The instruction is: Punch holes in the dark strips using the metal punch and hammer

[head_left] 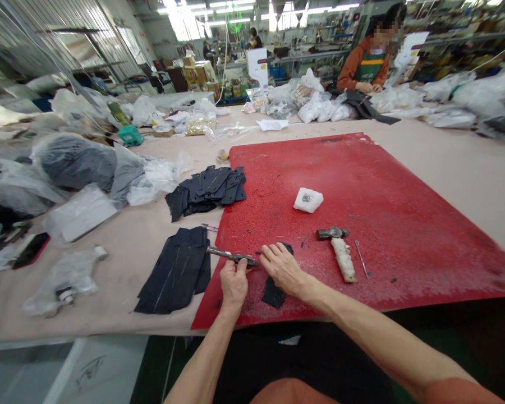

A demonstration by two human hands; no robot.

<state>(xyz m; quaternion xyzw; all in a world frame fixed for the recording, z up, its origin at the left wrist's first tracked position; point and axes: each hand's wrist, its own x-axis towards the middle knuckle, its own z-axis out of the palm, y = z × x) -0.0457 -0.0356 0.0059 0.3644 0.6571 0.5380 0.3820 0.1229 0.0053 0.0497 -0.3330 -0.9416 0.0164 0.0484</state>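
Note:
My left hand (234,281) is closed on a dark metal tool (229,255) with a long handle that points left. Just right of its tip, my right hand (283,268) lies over a small dark fabric piece (273,293) on the red mat (387,224); whether its fingers pinch anything is hidden. A hammer (343,258) with a wrapped handle rests to the right, beside a thin metal pin tool (362,260). Further back on the mat is a white block (308,200) with small metal bits on it.
Dark fabric pieces lie in a neat stack (174,272) at the left and a loose pile (210,188) behind it. Plastic bags (79,163) crowd the table's left side. A person (368,62) in an orange top works across the table.

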